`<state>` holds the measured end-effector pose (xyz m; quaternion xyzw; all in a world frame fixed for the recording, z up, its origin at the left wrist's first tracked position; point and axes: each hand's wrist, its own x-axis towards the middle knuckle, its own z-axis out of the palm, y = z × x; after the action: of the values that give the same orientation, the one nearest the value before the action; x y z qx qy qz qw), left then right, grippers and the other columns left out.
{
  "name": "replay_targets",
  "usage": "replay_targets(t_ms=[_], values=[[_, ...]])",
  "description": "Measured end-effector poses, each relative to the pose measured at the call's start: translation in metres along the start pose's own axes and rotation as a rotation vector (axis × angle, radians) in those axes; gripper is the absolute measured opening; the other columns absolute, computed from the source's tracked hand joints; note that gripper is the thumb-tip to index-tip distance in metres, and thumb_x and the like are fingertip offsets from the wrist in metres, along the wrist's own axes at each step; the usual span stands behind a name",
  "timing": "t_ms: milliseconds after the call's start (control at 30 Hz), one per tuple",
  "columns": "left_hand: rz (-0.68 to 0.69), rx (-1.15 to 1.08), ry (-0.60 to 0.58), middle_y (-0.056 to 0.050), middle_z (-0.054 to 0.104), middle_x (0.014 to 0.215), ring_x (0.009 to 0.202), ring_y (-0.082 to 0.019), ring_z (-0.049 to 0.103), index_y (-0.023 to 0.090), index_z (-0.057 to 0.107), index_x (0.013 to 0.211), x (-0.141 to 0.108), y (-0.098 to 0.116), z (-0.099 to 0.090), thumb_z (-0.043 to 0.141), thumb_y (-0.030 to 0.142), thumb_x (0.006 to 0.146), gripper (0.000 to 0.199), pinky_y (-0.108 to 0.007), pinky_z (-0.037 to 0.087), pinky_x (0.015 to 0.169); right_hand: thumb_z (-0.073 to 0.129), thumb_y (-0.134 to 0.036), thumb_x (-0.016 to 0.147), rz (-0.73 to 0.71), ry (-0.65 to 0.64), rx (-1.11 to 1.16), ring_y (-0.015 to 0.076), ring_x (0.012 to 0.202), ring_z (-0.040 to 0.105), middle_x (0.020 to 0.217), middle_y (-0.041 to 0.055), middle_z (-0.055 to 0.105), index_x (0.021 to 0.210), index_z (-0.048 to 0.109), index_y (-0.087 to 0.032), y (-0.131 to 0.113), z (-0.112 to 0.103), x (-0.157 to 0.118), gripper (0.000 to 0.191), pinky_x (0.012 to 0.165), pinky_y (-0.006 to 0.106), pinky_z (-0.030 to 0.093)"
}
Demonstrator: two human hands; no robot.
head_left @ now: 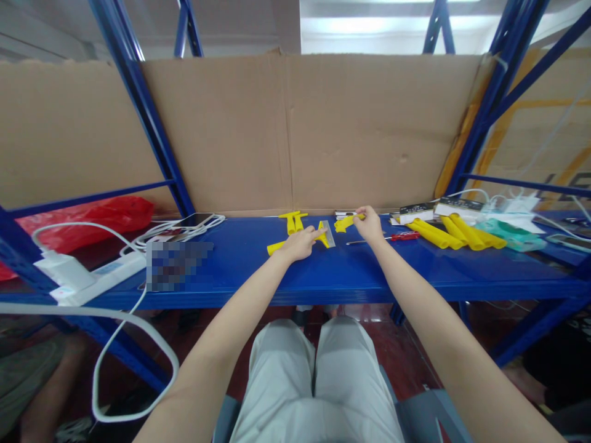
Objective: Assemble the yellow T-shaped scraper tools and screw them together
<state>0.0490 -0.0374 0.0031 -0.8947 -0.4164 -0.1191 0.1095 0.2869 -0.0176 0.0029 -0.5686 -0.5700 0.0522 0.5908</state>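
Note:
My left hand (pixel 301 243) is closed around a yellow scraper, its handle end (pixel 276 248) sticking out on the left and its flat metal blade (pixel 329 234) on the right. The index finger lies along the yellow head near the blade. To the right, my right hand (pixel 369 225) pinches a small flat yellow plastic piece (pixel 342 223) just above the blue shelf (pixel 240 264). Behind my left hand lie T-shaped yellow parts (pixel 294 221). A screwdriver with a red handle (pixel 405 235) rests beside my right wrist, its shaft pointing left.
Several yellow tubes (pixel 471 232) lie at the right, in front of black-and-white boxes (pixel 416 213) and a green plastic bag (pixel 519 235). At left are a white power strip (pixel 108 277), coiled white cables (pixel 175 229) and a red bag (pixel 106 220). Cardboard (pixel 221 135) walls the back.

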Motion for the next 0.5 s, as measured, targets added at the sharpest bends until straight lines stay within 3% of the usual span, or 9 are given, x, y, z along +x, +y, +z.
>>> replay_targets(t_ms=[200,500], values=[[0.002,0.004,-0.002,-0.008,0.056,0.123,0.108,-0.022,0.06,0.033,0.035,0.149,0.0,0.0,0.0,0.039,0.017,0.095,0.057,-0.033,0.05,0.088,0.061,-0.018,0.067,0.135,-0.019,0.321,0.014,0.07,0.06,0.075,-0.0012,0.062,0.082,0.052,-0.02,0.002,0.006,0.004,0.018,0.068,0.028,0.052],[0.004,-0.003,-0.014,-0.009,0.055,0.124,0.11,-0.023,0.059,0.033,0.034,0.15,0.0,0.0,0.0,0.04,0.019,0.096,0.056,-0.033,0.05,0.088,0.068,-0.011,0.067,0.412,-0.074,0.513,0.0093,0.054,0.058,0.066,-0.0043,0.062,0.082,0.05,-0.02,-0.02,0.0,-0.004,0.025,0.049,0.018,0.047]])
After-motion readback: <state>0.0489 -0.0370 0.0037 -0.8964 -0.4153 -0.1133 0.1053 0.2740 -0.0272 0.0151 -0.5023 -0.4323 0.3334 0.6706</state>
